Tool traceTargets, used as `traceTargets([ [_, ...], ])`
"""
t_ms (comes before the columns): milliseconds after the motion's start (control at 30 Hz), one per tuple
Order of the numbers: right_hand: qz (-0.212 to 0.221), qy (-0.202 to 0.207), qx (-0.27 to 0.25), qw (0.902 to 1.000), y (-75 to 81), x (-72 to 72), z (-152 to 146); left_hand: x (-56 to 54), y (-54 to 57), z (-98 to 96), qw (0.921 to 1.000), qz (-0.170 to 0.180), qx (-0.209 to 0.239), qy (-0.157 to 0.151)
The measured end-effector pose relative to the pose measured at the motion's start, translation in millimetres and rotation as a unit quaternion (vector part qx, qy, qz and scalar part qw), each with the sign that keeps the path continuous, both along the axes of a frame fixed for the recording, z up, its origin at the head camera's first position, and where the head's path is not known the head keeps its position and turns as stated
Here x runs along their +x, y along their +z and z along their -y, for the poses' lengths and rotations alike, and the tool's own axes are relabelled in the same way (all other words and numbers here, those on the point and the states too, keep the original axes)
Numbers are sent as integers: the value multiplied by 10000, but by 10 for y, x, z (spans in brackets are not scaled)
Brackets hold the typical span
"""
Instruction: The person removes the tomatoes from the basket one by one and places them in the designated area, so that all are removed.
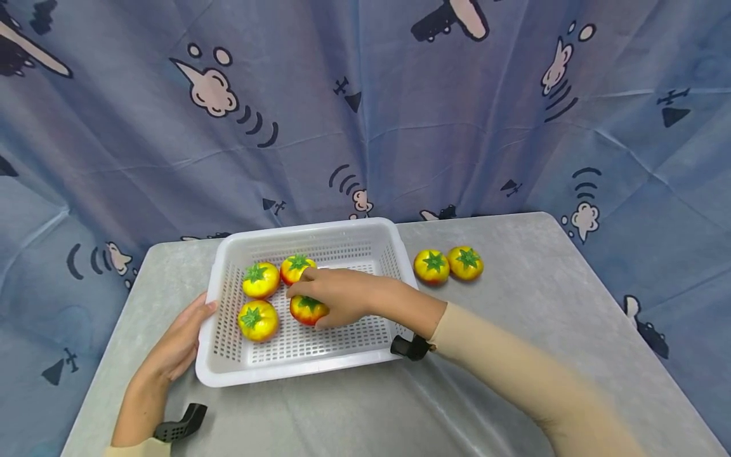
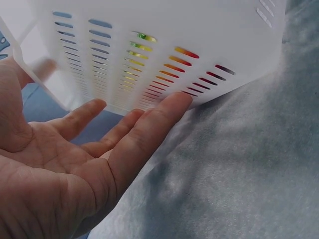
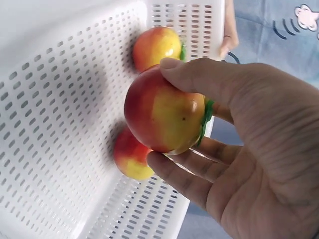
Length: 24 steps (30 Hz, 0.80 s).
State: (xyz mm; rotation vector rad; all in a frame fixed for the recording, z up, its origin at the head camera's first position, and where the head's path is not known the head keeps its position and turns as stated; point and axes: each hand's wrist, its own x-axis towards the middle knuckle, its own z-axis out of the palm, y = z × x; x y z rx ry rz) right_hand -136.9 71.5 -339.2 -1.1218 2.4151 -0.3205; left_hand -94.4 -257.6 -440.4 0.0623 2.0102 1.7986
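My right hand (image 1: 342, 295) is inside a white perforated plastic basket (image 1: 305, 367) and grips a yellow-and-red tomato (image 3: 164, 112) with a green leafy top. In the right wrist view, thumb and fingers hold it from opposite sides. Three more tomatoes lie in the basket: one at the back left (image 1: 261, 280), one at the front left (image 1: 258, 320) and one behind the held one (image 1: 296, 269). At the basket's left end, my left hand (image 1: 181, 336) holds the rim, thumb over it. The left wrist view has its fingers (image 2: 149, 134) against the outer slotted wall.
Two similar tomatoes, one at left (image 1: 431, 267) and one at right (image 1: 465, 263), sit side by side on the grey table (image 1: 514, 304), right of the basket. A blue patterned curtain (image 1: 365, 114) hangs behind the table.
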Motion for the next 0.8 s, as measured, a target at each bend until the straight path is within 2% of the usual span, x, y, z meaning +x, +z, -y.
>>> traceTargets([
  [300,-119,-452,-708,9964,27,68,-188,2,2,13,10000,3,28,28],
  [600,-273,-774,-838,9931,9,167,-383,3,-31,5,9999,-20,107,18],
  [800,-359,-946,-1117,9886,23,231,-480,10,-27,6,9999,-39,117,17],
])
